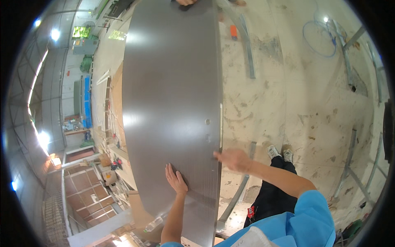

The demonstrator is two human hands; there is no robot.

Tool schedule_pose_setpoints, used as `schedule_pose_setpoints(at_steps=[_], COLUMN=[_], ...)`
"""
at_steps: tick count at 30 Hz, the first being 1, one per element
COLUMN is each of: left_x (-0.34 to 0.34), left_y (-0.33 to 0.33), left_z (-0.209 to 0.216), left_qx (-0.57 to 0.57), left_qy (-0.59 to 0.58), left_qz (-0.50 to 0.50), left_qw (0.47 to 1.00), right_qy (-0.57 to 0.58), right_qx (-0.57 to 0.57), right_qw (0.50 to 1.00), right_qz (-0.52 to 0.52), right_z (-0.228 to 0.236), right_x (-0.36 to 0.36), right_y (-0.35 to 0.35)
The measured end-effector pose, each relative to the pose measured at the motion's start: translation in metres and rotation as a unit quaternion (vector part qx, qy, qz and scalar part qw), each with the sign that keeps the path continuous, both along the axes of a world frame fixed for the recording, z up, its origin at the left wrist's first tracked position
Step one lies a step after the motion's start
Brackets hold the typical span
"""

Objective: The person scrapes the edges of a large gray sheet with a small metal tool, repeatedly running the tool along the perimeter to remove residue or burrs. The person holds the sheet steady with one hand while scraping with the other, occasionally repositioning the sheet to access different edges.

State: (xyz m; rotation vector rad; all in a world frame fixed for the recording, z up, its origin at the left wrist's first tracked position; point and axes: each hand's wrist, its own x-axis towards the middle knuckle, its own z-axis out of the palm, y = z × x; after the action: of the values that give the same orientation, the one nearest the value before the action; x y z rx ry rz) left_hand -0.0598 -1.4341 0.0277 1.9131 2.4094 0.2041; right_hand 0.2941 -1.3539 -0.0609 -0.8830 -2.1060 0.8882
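Observation:
A long, smooth, dark grey door-like panel (173,82) stretches away from me, with a small round hole (207,122) near its right edge. My left hand (177,180) lies flat on its near part, fingers spread. At the panel's right edge is my right hand (233,159), its fingers curled and one digit reaching onto the edge. Whatever those fingers may hold is hidden. A pale strip (221,123) runs along that edge just beyond my right hand. At the far end, another person's hand (186,2) rests on the panel.
Metal bars (248,49) stand out beside the panel on the stained floor (284,94), along with an orange object (233,32). A blue hose (319,39) lies coiled at far right. A clear plastic bottle (154,224) sits near the panel's lower left. Metal frames (347,164) stand at right.

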Motion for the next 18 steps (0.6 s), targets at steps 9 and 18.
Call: schedule_pose_setpoints(at_steps=[9,18], left_x=[0.002,-0.001], left_y=[0.000,-0.001], left_z=[-0.001,-0.003], left_qx=[-0.007,-0.003], left_qy=[-0.003,-0.007], left_qz=[0.014,0.028], left_qw=[1.000,1.000], right_qy=[0.047,-0.005], right_qx=[0.024,0.105], right_qw=[0.966,0.980], right_qz=[-0.253,-0.170], right_z=[0.002,-0.003], right_x=[0.059,0.029], right_y=[0.213,0.132])
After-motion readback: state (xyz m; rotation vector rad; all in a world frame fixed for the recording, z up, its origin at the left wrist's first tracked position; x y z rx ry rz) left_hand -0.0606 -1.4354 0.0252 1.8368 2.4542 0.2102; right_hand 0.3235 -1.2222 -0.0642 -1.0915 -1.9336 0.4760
